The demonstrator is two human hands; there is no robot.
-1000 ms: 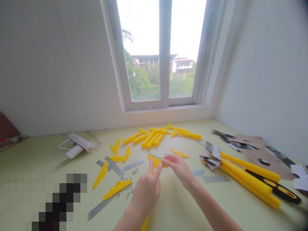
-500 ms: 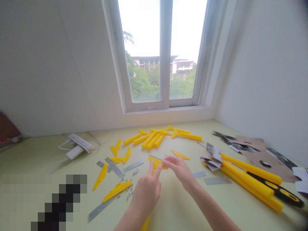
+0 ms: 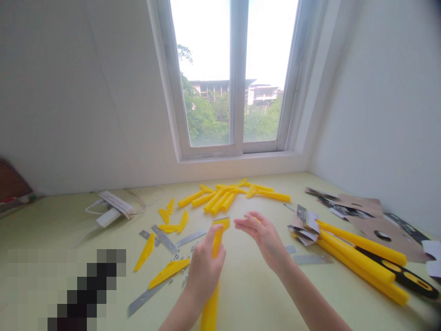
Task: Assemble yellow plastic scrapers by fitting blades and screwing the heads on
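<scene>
My left hand (image 3: 207,259) is wrapped round the long yellow handle of a scraper (image 3: 210,308), which stands with its head away from me. A thin grey blade (image 3: 221,219) edges the yellow head at the far end. Just right of that head, apart from it, my right hand (image 3: 259,234) has its fingers stretched out to the left; I see nothing held in it. Left of my left hand lie loose yellow clamp plates (image 3: 168,273), grey metal blades (image 3: 146,298) and small scattered screws (image 3: 176,254).
Several yellow scrapers (image 3: 220,198) lie along the back below the window. To the right are yellow tubular handles (image 3: 361,262), a black-and-yellow tool (image 3: 406,275) and cardboard packaging (image 3: 372,230). A white power strip (image 3: 115,205) with cables sits at the back left.
My right hand has drawn off the scraper head, and its fingers have straightened. My left hand has shifted onto the handle and turned the scraper. The loose plate behind the right hand is no longer visible.
</scene>
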